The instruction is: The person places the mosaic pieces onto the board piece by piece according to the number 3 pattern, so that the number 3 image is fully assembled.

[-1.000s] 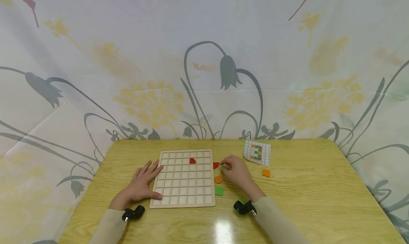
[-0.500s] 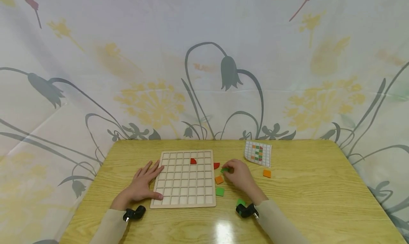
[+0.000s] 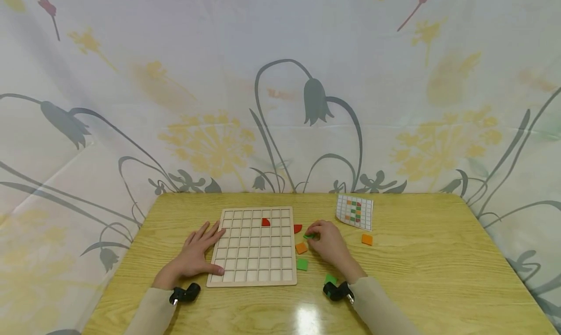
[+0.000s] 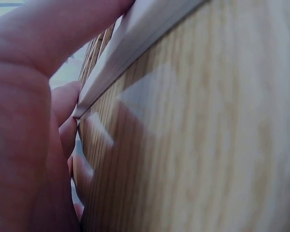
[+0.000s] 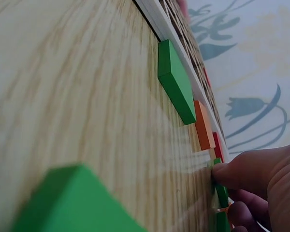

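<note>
The left hand (image 3: 197,253) is spread wide, with its thumb and some fingertips on the left edge of the wooden grid board (image 3: 252,251). The right hand (image 3: 327,240) has bent fingers and pinches a small green tile (image 5: 221,188) near the worktop (image 3: 420,271), just off the board's right side. Between that hand and the board lie an orange square (image 3: 301,248) and a loose red piece (image 3: 298,228). A red quarter-circle (image 3: 266,222) sits on the board, between both hands but farther up.
</note>
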`<state>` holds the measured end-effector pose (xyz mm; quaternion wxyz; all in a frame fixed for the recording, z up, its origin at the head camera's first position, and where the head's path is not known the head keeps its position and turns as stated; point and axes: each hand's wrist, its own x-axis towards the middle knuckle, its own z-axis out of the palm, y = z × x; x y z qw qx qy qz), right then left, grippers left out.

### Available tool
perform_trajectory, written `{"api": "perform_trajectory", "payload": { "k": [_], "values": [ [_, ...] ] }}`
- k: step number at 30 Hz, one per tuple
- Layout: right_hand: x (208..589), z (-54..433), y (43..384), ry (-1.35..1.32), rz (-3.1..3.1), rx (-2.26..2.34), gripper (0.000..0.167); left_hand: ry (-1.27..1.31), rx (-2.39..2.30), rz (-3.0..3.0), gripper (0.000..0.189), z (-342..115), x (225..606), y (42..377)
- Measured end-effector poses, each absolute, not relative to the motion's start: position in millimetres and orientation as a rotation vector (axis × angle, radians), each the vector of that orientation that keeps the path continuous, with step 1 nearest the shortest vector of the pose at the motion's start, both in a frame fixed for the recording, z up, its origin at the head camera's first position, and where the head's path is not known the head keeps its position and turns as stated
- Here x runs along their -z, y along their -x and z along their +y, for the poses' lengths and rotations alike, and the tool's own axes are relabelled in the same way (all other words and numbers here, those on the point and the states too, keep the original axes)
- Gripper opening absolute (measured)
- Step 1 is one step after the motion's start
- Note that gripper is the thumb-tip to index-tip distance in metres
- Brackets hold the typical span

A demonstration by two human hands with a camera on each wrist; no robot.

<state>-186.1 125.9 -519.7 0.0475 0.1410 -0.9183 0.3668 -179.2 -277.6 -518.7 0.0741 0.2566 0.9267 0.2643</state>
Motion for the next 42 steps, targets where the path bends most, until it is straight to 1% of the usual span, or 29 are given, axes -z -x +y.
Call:
{"api": "perform_trajectory", "payload": {
  "k": [7, 20, 28, 38, 42],
  "values": [
    [521, 126, 188, -0.442, -2.812, -1.068, 0.006, -0.771, -0.791, 2.785, 0.111, -277, 518, 179],
    [524, 126, 191, -0.402, -2.779, -1.145, 0.012, -0.784, -0.795, 2.778, 0.111, -277, 519, 179],
    [519, 126, 193, -0.336, -2.765, -1.238, 0.015, -0.775, -0.777, 2.784, 0.111, -277, 519, 182],
    [514, 115, 201, -0.406, -2.72, -1.298, 0.017, -0.774, -0.779, 2.786, 0.111, -277, 516, 179],
    [514, 106, 205, -0.467, -2.693, -1.353, 0.015, -0.776, -0.779, 2.782, 0.111, -278, 516, 178]
  ]
}}
